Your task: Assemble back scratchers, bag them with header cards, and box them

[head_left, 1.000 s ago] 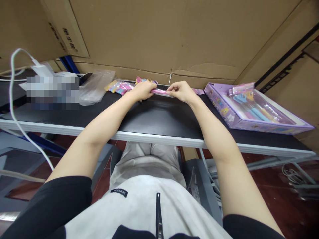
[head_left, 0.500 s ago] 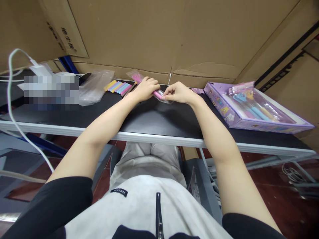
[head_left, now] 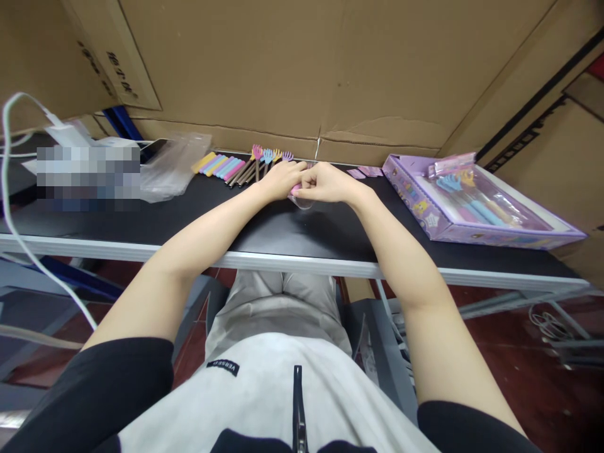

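Observation:
A pink back scratcher (head_left: pixel 295 189) in a clear plastic bag (head_left: pixel 303 204) lies between my two hands near the back of the black table, mostly covered by them. My left hand (head_left: pixel 282 180) is closed over it from the left. From the right, my right hand (head_left: pixel 328 183) pinches near the pink handle end, fingers bent and touching my left fingertips. Just behind my left hand lie several back scratchers with claw heads in pink, blue, yellow and purple (head_left: pixel 267 157), their metal rods (head_left: pixel 241 174) pointing towards me.
Left of the rods is a row of coloured handles (head_left: pixel 218 165), then a pile of clear bags (head_left: pixel 175 167). Pink cards (head_left: pixel 365 172) lie at the back. A purple box (head_left: pixel 481 234) on the right holds bagged back scratchers (head_left: pixel 476 198). A white cable (head_left: pixel 19 207) hangs at left. Cardboard walls (head_left: pixel 245 69) stand behind.
My right hand has moved left and in against my left hand. The bagged pink back scratcher has swung so that its head no longer shows at left, uncovering the other claw heads.

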`<state>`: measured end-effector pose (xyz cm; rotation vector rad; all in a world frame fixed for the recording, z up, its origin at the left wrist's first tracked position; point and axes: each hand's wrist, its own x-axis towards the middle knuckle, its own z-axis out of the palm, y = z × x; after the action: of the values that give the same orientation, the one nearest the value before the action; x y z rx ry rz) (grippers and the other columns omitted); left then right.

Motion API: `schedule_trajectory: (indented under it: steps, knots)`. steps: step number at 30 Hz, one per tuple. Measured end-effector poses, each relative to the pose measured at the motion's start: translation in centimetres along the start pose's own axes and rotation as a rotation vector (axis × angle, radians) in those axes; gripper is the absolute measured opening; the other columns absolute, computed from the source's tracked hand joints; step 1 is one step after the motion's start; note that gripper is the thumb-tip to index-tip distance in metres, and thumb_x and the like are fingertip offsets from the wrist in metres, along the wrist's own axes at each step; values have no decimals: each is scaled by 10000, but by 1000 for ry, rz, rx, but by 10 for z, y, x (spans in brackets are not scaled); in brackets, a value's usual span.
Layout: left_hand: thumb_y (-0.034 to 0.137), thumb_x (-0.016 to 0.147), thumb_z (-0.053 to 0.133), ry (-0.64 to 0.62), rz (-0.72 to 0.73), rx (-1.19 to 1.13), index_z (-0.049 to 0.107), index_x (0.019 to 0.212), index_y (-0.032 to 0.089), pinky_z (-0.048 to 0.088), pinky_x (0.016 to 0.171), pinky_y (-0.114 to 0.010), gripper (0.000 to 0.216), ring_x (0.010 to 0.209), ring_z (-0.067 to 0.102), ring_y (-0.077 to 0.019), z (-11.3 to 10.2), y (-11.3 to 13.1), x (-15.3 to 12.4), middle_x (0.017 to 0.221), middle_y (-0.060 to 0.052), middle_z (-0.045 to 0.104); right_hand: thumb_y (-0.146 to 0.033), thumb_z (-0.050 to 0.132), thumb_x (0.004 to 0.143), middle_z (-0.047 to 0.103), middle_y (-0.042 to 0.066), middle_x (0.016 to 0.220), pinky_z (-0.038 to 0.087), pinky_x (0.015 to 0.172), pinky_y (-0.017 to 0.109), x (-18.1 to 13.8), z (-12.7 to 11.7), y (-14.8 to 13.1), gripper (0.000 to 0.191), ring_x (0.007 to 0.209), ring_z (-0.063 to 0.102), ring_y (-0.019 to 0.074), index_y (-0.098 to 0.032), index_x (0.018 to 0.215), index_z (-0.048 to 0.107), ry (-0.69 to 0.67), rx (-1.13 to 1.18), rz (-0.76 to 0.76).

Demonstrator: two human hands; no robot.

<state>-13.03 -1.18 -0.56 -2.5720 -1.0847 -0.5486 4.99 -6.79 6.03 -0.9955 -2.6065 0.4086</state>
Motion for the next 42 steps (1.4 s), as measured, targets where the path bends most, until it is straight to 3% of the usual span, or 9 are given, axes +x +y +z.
schedule_trajectory:
  steps: [5, 10, 16, 21, 27, 33, 37, 42]
  knots:
    - [162, 894, 641, -74, 34, -67, 775, 1133, 164, 572, 964, -375, 274, 1131, 741, -308, -2, -1, -2, 1173, -125, 756, -294, 762, 843, 482, -14, 570, 333, 678, 318, 3, 3, 6, 302, 683, 444, 158, -206, 631, 565, 2, -94, 3]
    - [217, 936, 637, -141, 9, -92, 785, 1201, 173, 584, 903, -343, 307, 1120, 755, -305, -11, 2, -6, 1212, -135, 748, -297, 751, 835, 498, -3, 564, 363, 687, 324, 5, -1, 20, 249, 692, 485, 174, -199, 660, 604, 23, -119, 42]
    - [141, 941, 579, -162, 21, -99, 786, 1271, 146, 579, 977, -353, 389, 1143, 754, -289, -14, 0, -8, 1285, -154, 734, -360, 728, 876, 640, 96, 712, 512, 836, 431, 3, -22, 72, 224, 850, 648, 295, -214, 719, 661, 342, -213, 230]
    - [63, 920, 558, -184, 20, -109, 775, 1317, 134, 571, 1046, -361, 458, 1206, 742, -286, -13, -2, -8, 1383, -162, 714, -349, 712, 925, 698, 173, 867, 533, 985, 564, -5, -35, 118, 225, 1046, 698, 385, -205, 759, 663, 517, -241, 455]
    - [33, 924, 549, -223, 10, -165, 759, 1363, 132, 550, 1117, -354, 497, 1294, 715, -276, -25, -2, -9, 1424, -162, 707, -308, 683, 952, 739, 205, 921, 555, 1011, 568, -15, -37, 128, 208, 1071, 721, 389, -182, 788, 707, 546, -256, 623]
    - [48, 934, 568, -276, 24, -206, 769, 1372, 111, 506, 1188, -304, 486, 1350, 695, -249, -33, -3, -10, 1442, -146, 728, -263, 619, 995, 768, 230, 1137, 553, 1074, 517, -23, -37, 123, 211, 1220, 711, 389, -143, 995, 792, 561, -267, 808]
    - [-20, 876, 508, -287, -12, -196, 812, 1322, 164, 503, 1195, -276, 570, 1333, 711, -212, -32, -6, -10, 1437, -74, 757, -249, 601, 1003, 770, 233, 1168, 563, 1090, 505, -28, -37, 129, 261, 1230, 717, 378, -116, 1071, 814, 564, -263, 869]
    - [5, 883, 493, -293, -101, -182, 839, 1266, 132, 539, 1143, -256, 531, 1266, 751, -216, -35, -5, -9, 1363, -88, 798, -203, 628, 993, 774, 226, 1238, 559, 1136, 497, -32, -33, 140, 278, 1266, 717, 368, -97, 1166, 818, 539, -251, 909]
